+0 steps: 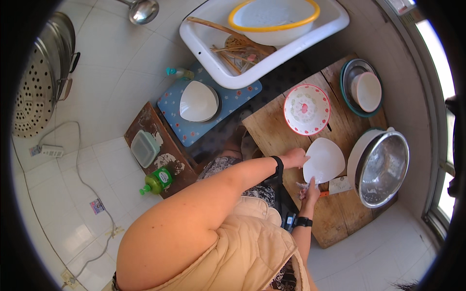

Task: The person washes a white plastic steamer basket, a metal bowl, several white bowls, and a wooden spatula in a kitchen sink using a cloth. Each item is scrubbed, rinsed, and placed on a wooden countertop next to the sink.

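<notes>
My left hand (296, 158) grips the left rim of a white rounded-triangular dish (324, 160) over the wooden table (335, 218). My right hand (311, 191) pinches the dish's near edge, with a crumpled pale cloth (302, 190) bunched at its fingers. Close to my right hand lies a cleaver (340, 184) with an orange handle, its blade partly under a basin. Above the dish in view, a round white plate (307, 110) with a red patterned rim rests on the table.
A steel basin (384, 169) tilts at the table's right. Stacked bowls (367, 91) stand behind. A blue flowered board (233, 103) carries white dishes (198, 101). Beyond is a white sink (218, 78) holding a yellow-rimmed basin (273, 27). A green bottle (158, 180) stands left.
</notes>
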Tool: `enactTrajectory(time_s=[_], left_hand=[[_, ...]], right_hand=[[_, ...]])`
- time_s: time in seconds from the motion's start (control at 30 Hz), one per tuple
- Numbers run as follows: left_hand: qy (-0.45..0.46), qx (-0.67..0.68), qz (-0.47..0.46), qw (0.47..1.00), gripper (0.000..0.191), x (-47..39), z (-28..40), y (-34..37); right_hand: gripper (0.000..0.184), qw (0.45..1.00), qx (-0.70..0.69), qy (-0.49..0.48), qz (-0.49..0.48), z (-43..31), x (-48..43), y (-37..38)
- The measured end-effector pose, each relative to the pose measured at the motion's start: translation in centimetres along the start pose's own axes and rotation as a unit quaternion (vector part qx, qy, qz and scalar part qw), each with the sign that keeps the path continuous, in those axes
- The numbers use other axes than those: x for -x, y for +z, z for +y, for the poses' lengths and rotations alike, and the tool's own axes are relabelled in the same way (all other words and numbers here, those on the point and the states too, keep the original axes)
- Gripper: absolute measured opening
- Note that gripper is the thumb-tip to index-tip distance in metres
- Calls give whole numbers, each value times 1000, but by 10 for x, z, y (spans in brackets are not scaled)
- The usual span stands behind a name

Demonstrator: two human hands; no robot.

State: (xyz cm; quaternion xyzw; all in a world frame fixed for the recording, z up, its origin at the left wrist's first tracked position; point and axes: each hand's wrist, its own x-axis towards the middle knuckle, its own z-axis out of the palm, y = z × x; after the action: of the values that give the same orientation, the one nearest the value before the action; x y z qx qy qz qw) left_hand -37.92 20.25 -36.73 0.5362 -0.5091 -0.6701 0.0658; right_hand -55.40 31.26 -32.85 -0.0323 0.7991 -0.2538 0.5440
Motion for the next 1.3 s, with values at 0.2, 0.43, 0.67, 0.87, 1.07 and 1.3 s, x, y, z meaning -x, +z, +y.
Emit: enactTrajectory(time_s=[0.2, 0.43, 0.67, 0.87, 1.07, 1.3], left_hand=[[-15, 158, -119, 980, 38, 77, -25, -101], [-172, 55, 461, 869, 26, 233, -211, -294], [-182, -67, 582, 790, 42, 227, -344, -345], [-191, 35, 556, 808, 40, 225, -347, -363], [-235, -40, 524, 818, 42, 215, -335, -364], [-83, 370, 358, 853, 66, 276, -292, -384]], right_hand=[[40, 966, 229, -110, 35, -15, 13, -27], [33, 832, 432, -285, -202, -90, 120, 133], [51, 753, 383, -450, -290, -37, 92, 420], [67, 823, 373, -374, -209, 39, 30, 508], [61, 843, 367, -298, -258, 24, 35, 506], [58, 835, 366, -296, -286, -4, 94, 486]])
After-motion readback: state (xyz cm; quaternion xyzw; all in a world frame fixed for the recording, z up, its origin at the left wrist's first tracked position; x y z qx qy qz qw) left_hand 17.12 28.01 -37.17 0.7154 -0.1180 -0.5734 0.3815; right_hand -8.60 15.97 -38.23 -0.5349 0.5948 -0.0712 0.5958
